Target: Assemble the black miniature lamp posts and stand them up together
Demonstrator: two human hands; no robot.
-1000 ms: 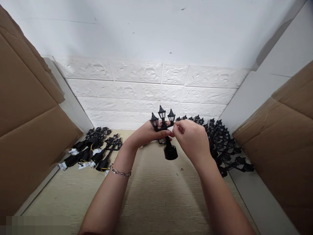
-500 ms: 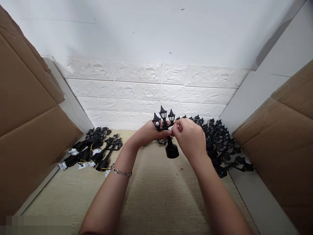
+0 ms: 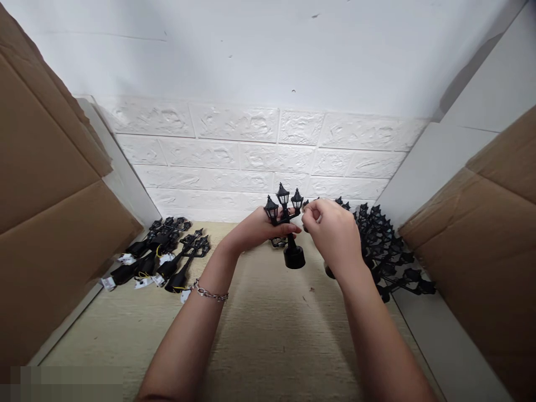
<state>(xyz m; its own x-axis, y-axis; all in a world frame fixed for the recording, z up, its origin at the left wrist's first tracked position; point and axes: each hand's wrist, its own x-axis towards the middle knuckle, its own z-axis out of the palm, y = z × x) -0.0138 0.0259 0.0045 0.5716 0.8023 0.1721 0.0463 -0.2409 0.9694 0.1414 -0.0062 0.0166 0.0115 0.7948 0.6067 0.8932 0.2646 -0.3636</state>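
A black miniature street lamp (image 3: 294,257) with three lanterns and a round base stands upright in the grip of my left hand (image 3: 260,230). The thumb of that hand crosses the post just below the lantern arms. My right hand (image 3: 334,230) is closed in a pinch beside the right-hand lantern, a small gap away from it. Whatever lies between its fingertips, if anything, is too small or hidden to name. Part of another dark lamp lies on the table behind my left hand.
Several black lamps with yellow wires and white tags (image 3: 144,262) lie on the left. A dense pile of similar lamps (image 3: 383,245) is at the right. Cardboard sheets (image 3: 54,223) flank both sides, and a white brick-patterned wall (image 3: 234,123) closes the back.
My right hand has moved a little to the right, away from the lanterns, still pinched. The lamp in my left hand has shifted only slightly.
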